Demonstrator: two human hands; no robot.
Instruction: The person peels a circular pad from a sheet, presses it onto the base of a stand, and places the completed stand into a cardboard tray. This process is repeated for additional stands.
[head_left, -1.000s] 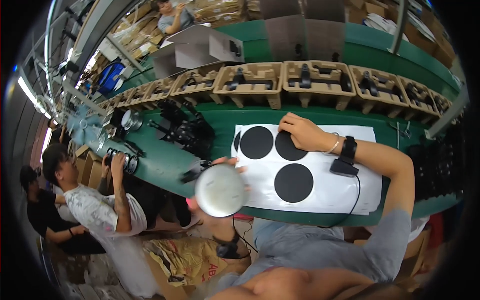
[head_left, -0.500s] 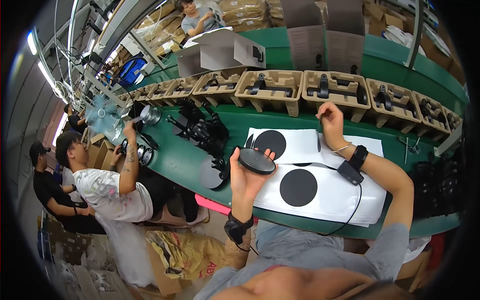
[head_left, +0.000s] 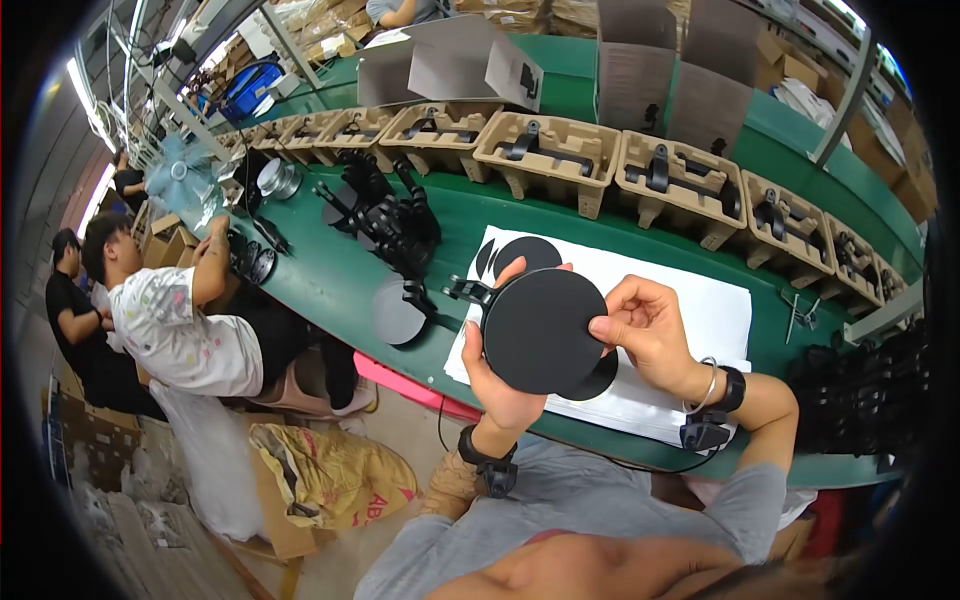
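Note:
A black round disc (head_left: pixel 545 330) with a short black bracket on its upper left edge is held up in front of me, above the green table's near edge. My left hand (head_left: pixel 497 385) grips it from below and behind, fingers wrapped round its left rim. My right hand (head_left: pixel 648 328) pinches its right rim with thumb and fingers. Under the disc lies a white sheet (head_left: pixel 690 330) with more black discs (head_left: pixel 525 253) on it, one partly hidden behind the held disc.
A heap of black metal parts (head_left: pixel 385 215) and a loose black disc (head_left: pixel 398 312) lie left of the sheet. Cardboard pulp trays (head_left: pixel 545 160) with black parts run along the green conveyor. A seated person (head_left: pixel 185 315) works at the left. Grey boxes (head_left: pixel 450 65) stand behind.
My right hand left the far trays and came onto the disc's right rim. The disc, white-faced a second ago, now shows its black face, raised and closer to me.

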